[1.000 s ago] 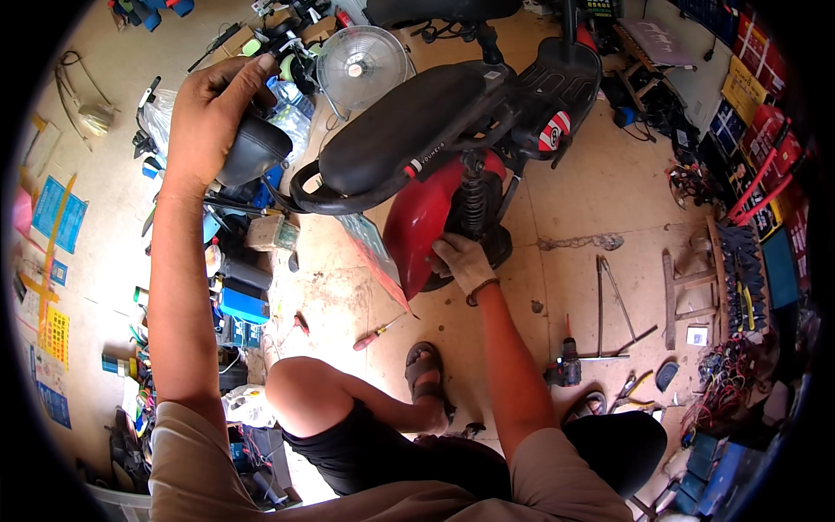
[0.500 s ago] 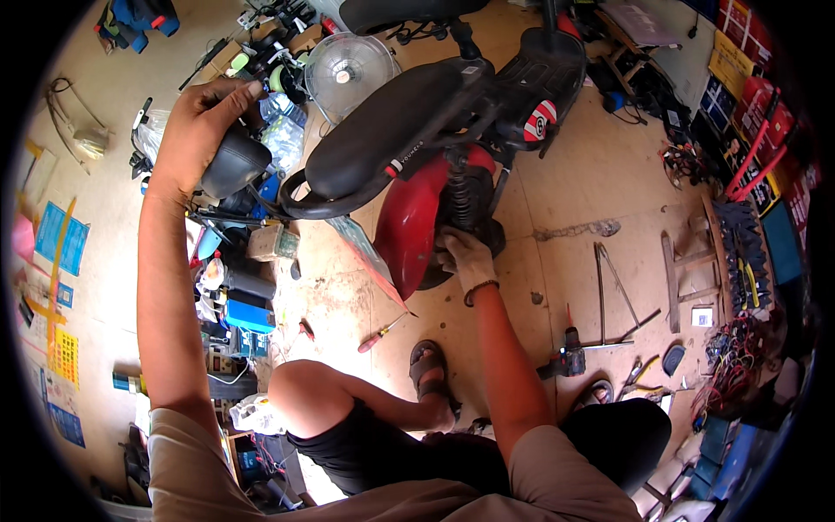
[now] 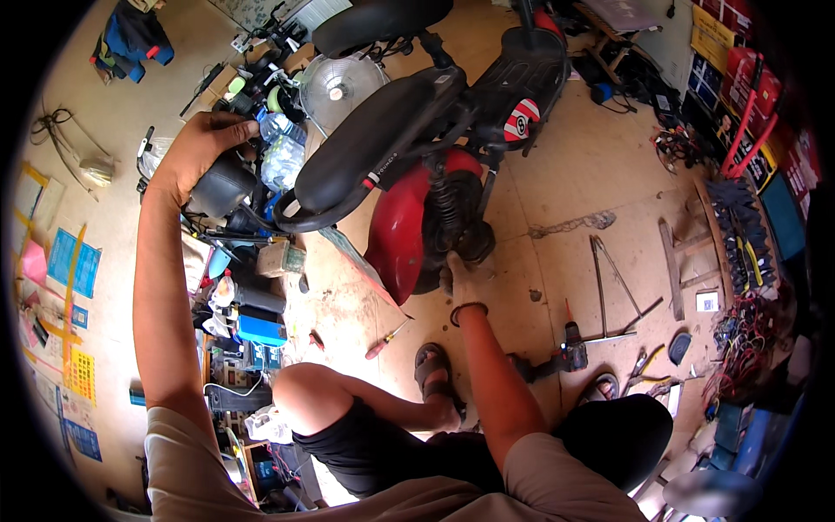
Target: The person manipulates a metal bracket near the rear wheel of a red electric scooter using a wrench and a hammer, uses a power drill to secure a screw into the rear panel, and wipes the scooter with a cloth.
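Note:
A black-and-red electric scooter (image 3: 374, 139) stands in front of me, with a long black seat and a glossy red rear fender (image 3: 398, 235). My left hand (image 3: 198, 155) is at the far left, its fingers curled over the top of a black padded backrest (image 3: 223, 186). Part of those fingers is hidden behind the hand. Low by the rear wheel, below the coil shock absorber (image 3: 445, 202), my right hand (image 3: 468, 280) reaches in with bent fingers close to the hub. What lies between them cannot be made out.
A screwdriver (image 3: 386, 339) lies on the floor by my sandal. A cordless drill (image 3: 570, 348), metal bars (image 3: 609, 291) and pliers (image 3: 645, 361) lie to the right. Left are a fan (image 3: 337, 91) and a blue box (image 3: 261, 329). A rack of tools (image 3: 739, 235) stands far right.
The whole view has shifted a little. My right hand has moved slightly toward me along the wheel area, and its fingers are drawn closer together. The left hand keeps its place on the backrest.

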Available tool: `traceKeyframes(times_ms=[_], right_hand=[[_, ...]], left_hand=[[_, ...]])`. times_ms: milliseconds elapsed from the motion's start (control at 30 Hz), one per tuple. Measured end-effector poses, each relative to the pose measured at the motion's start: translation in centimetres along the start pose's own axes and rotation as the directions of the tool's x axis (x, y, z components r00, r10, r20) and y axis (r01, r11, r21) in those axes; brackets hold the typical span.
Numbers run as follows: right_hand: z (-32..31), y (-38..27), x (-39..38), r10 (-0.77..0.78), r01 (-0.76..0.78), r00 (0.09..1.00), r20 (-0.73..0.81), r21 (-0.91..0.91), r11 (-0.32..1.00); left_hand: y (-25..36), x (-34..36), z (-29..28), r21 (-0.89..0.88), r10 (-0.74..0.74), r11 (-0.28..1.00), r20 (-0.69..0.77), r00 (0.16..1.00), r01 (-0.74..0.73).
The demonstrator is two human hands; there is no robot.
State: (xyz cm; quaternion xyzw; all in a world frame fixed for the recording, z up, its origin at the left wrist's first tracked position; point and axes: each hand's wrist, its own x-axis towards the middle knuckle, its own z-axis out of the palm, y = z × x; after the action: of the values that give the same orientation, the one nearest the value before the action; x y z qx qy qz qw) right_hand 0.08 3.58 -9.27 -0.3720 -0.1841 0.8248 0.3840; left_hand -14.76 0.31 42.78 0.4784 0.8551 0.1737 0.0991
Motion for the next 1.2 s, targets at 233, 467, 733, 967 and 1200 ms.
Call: traceKeyframes(times_ms=[233,467,733,967,1200], right_hand=[[0.6,1.2,-1.1,0.167,-0.175,0.963,0.212,0.019,0.984],[0.8,2.9,-0.2,0.153,-0.153,0.928,0.34,-0.027,0.988],[0.8,2.9,0.6,0.014,0.046,0.961,0.277,-0.208,0.977],[3.8,-1.7,-2.3,-0.406,0.409,0.906,0.118,-0.483,0.774],[4.9,-2.6,-0.3,-0.123,0.187,0.929,0.35,-0.154,0.97]], left_hand=[[0.0,-0.3,0.7,-0.039,0.02,0.999,-0.027,0.999,-0.021],[-0.1,-0.3,0.7,-0.064,0.065,0.996,-0.04,0.997,-0.067],[-0.2,-0.1,0.7,-0.097,0.068,0.993,-0.037,0.997,-0.072],[-0.5,-0.3,0.8,-0.1,0.059,0.993,-0.055,0.997,-0.064],[-0.7,-0.2,0.6,-0.104,0.051,0.993,-0.056,0.997,-0.057]])
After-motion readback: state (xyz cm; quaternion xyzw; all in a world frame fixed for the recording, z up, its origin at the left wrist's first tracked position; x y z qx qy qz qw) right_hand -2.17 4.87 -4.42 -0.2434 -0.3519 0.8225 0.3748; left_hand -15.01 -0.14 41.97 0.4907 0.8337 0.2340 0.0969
